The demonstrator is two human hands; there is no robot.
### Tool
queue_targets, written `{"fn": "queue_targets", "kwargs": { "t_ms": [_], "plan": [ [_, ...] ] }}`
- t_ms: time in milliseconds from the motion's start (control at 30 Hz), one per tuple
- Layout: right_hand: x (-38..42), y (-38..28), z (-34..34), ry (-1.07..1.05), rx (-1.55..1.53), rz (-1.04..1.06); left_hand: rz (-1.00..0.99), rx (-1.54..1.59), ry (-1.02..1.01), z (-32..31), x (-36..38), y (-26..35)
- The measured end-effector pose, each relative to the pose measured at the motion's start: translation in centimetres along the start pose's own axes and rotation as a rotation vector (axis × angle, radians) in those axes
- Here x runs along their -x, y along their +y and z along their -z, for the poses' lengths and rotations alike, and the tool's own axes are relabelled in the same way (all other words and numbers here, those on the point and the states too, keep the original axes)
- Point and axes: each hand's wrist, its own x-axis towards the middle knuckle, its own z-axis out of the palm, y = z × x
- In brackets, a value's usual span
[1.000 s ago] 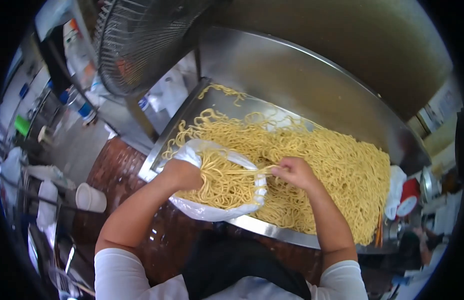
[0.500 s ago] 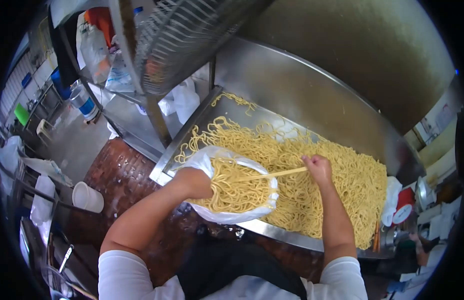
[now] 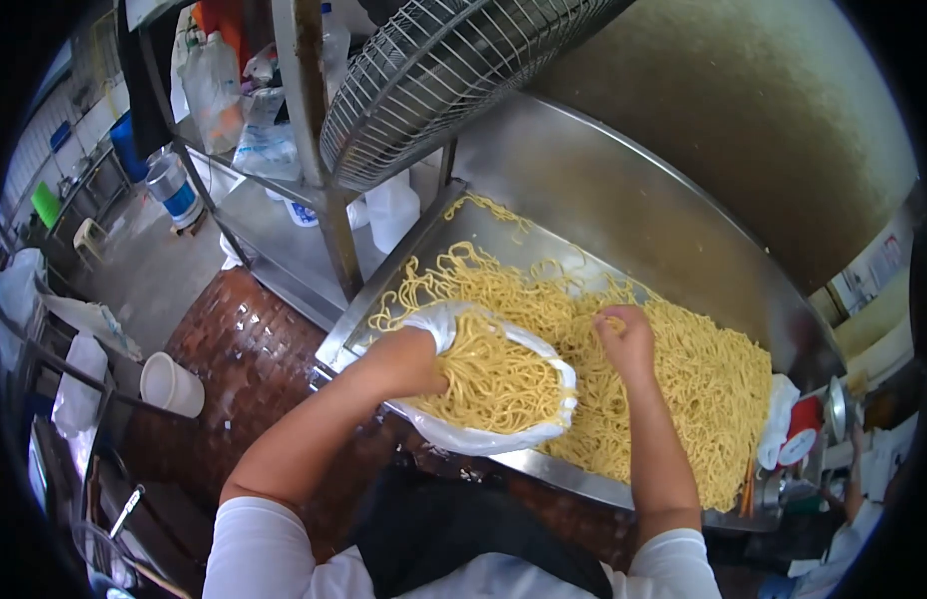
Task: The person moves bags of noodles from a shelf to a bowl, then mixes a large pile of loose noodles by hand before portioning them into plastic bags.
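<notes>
A white plastic bag (image 3: 448,435) full of yellow noodles (image 3: 503,374) is tilted over the front edge of the metal tray (image 3: 568,479). My left hand (image 3: 405,361) reaches over the bag's left rim, its fingers curled into the noodles there and partly hidden by them. To the right of the bag, above the big heap of noodles (image 3: 683,374) in the tray, is my right hand (image 3: 626,341). Its fingers are curled with thumb and forefinger together; whatever they pinch, if anything, is too small to make out.
A large fan (image 3: 433,90) juts over the tray's far left side, next to a metal shelf post (image 3: 333,235). At the tray's right end are a white bag (image 3: 776,417) and a red scale (image 3: 803,431). A white bucket (image 3: 174,387) stands on the brick floor.
The long strand stretched between the bag and my right hand no longer shows. My right hand has turned, its fingers curled up. My view has shifted slightly; the left hand stays at the bag.
</notes>
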Motion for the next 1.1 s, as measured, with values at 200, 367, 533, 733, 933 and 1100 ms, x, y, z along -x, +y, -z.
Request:
{"fn": "queue_targets", "kwargs": {
  "t_ms": [200, 367, 533, 733, 933, 1100],
  "plan": [
    [6.1, -12.0, -4.5, -0.657, -0.19, 0.181, -0.16, 0.755, 0.111, 2.4, 2.3, 0.6],
    [7.2, -11.9, -9.4, -0.495, -0.086, 0.214, -0.219, 1.361, 0.212, 2.3, 1.8, 4.3],
    [1.7, -16.7, -13.5, -0.547, -0.385, 0.239, -0.357, 1.442, 0.329, 8.0, 3.4, 7.3],
    [-0.8, -17.3, -7.3, -1.009, 0.062, 0.485, -0.146, 1.404, 0.418, 6.7, 4.5, 2.9],
    [-6.5, -15.6, -9.8, -0.768, -0.564, 0.102, -0.198, 1.591, 0.389, 4.6, 8.8, -0.9],
    [-4.6, -8.8, -13.5, -0.953, -0.147, -0.055, -0.2, 1.644, 0.448, 3.2, 10.2, -2.4]
  ]
}}
